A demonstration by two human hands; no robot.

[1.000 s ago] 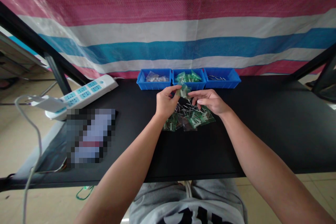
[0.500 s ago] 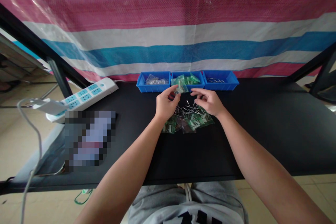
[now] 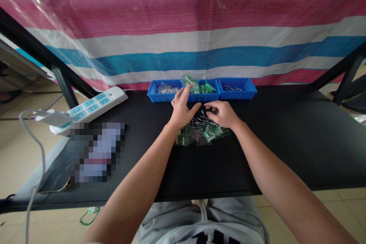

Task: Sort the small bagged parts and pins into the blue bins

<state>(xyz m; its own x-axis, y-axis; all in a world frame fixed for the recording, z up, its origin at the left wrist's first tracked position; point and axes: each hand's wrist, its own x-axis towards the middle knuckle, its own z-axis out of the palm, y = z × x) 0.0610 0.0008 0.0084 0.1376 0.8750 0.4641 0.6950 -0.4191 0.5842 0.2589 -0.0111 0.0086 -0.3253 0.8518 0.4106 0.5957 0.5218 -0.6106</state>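
Green translucent film first: saw a small packet (image 3: pixel 188 79) at the upper centre of the frame, at the left end of the middle blue bin (image 3: pixel 207 98), overlapping the back rim. Could not tell resting from hanging. Found the left hand (image 3: pixel 181 111) just below, fingers spread and thumb wide toward the frame's right, clasping nothing. Noted the index finger pointing up the frame at the lower edge of the small packet, too close to tell touching from just apart. Judged the small packet clearly nearer to the left hand than to the right hand (image 3: pixel 224 115).

Saw the right hand slightly right of centre, curled, fingertips aimed left at a heap of thin metal rods (image 3: pixel 201 122). Could not tell gripping from hovering. Placed the heap below and left of those fingertips, long axes crossing, many roughly sideways. Made out filled green bags (image 3: pixel 213 133) and a clear bag (image 3: pixel 203 141) along the heap's lower side, on the black tabletop (image 3: pixel 263 148). Saw clear packets (image 3: pixel 167 88) in the left blue bin (image 3: pixel 158 98) and slender metal pieces (image 3: pixel 232 88) in the right blue bin (image 3: pixel 240 95).
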